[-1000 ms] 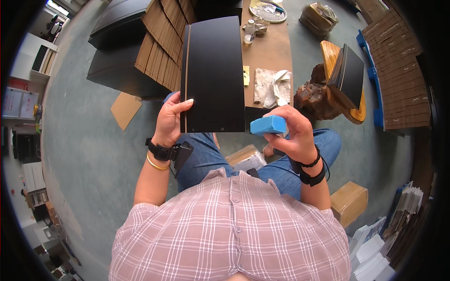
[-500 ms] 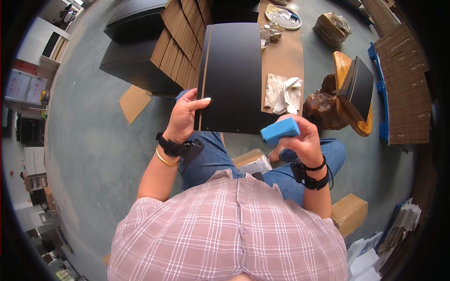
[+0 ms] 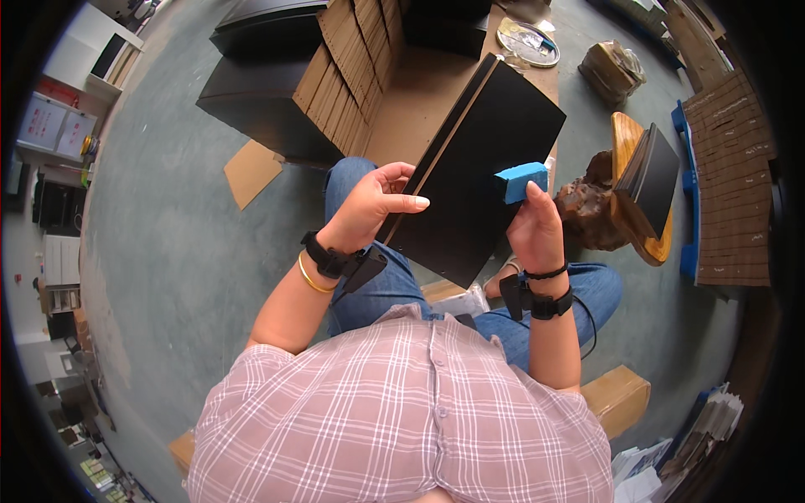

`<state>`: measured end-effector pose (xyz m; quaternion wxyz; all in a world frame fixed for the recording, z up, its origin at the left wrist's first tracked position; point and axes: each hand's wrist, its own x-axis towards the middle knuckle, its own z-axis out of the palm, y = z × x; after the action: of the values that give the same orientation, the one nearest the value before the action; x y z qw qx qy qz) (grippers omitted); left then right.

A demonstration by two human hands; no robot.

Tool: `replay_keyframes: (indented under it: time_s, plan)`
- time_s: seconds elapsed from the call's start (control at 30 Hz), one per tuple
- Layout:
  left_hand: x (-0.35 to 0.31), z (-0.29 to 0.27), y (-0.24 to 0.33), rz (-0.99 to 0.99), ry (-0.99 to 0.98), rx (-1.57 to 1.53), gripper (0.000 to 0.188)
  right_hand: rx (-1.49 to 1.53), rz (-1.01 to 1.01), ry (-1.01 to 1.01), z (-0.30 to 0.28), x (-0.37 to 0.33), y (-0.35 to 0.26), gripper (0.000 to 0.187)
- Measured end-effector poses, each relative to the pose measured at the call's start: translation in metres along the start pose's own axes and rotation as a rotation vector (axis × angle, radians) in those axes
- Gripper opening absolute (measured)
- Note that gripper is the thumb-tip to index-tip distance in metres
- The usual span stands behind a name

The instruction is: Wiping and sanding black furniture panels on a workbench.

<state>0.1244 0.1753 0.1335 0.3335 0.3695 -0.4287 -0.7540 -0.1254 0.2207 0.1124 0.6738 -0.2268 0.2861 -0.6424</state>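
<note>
A black rectangular panel [image 3: 486, 151] with a light brown strip along its left edge is held tilted in front of me, its far end leaning right. My left hand [image 3: 373, 205] grips that left edge, thumb over the front and fingers behind. In my right hand [image 3: 538, 230] is a small blue block [image 3: 525, 179], pinched between thumb and fingers. The block overlaps the panel's right side; whether they touch, I cannot tell. Part of the right fingers is hidden behind the block and panel.
Stacked black panels with brown edges [image 3: 344, 75] stand at the far left beside a brown work surface [image 3: 419, 80]. A round tray [image 3: 527, 44] lies at the back. To the right, a wooden stool [image 3: 654, 249] bears dark panels. A cardboard piece [image 3: 251, 173] lies on the floor.
The panel has turned clockwise and tilted, its far end swinging right. My left hand has shifted right with it. My right hand has raised the blue block away from me, up along the panel's right side.
</note>
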Motion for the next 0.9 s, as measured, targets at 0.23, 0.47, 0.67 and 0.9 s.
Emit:
replay_keyframes:
  time_s: [0.23,0.47,0.67,0.9]
  plan:
    - [-0.012,0.004,-0.012,0.043,-0.072,-0.398,0.045,0.088,-0.068,0.098,0.001,-0.01,-0.002,0.03]
    - [-0.025,0.043,-0.03,0.078,0.17,-0.223,0.03,0.108,-0.078,0.132,0.0,-0.009,0.0,0.031]
    - [-0.021,0.036,-0.028,0.222,0.283,-0.246,0.023,0.236,0.084,0.015,-0.019,-0.022,-0.015,0.026]
    - [-0.032,0.037,-0.011,0.29,0.325,0.216,0.018,-0.314,-0.417,0.257,0.014,-0.041,-0.034,0.032]
